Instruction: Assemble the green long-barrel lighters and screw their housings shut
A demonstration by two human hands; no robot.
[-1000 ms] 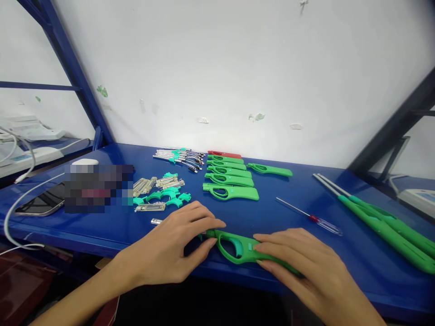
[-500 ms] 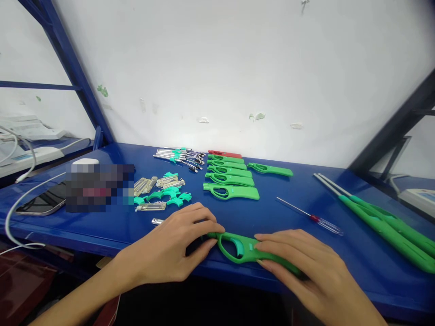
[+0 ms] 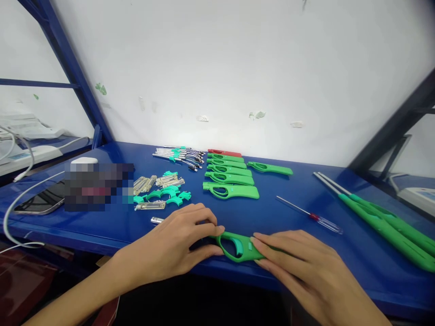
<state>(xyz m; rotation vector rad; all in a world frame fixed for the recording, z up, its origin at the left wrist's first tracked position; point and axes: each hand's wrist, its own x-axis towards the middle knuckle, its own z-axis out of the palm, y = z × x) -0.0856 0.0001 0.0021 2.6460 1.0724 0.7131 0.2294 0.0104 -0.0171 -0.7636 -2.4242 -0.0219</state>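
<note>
A green gas lighter point(image 3: 243, 253) with a teal trigger lies lengthwise between my hands at the front edge of the blue table. My left hand point(image 3: 180, 240) pinches its front end beside the trigger loop, thumb below and fingers above. From under that hand a metal tube tip point(image 3: 157, 220) sticks out to the left. My right hand point(image 3: 302, 262) is closed around the handle and hides most of it. Beyond them lies a row of green lighter handles point(image 3: 238, 191), with a red handle point(image 3: 224, 153) at its far end.
Left of the row are teal triggers point(image 3: 170, 192), clear fuel tanks point(image 3: 151, 205) and metal tubes with wires point(image 3: 176, 155). A screwdriver point(image 3: 314, 216) and two long green lighters point(image 3: 384, 222) lie right. A phone point(image 3: 41, 199) and white cable point(image 3: 8, 213) are at left.
My left thumb has slid slightly right along the lighter's front end. The right hand's fingers have shifted a little left over the handle, covering more of it.
</note>
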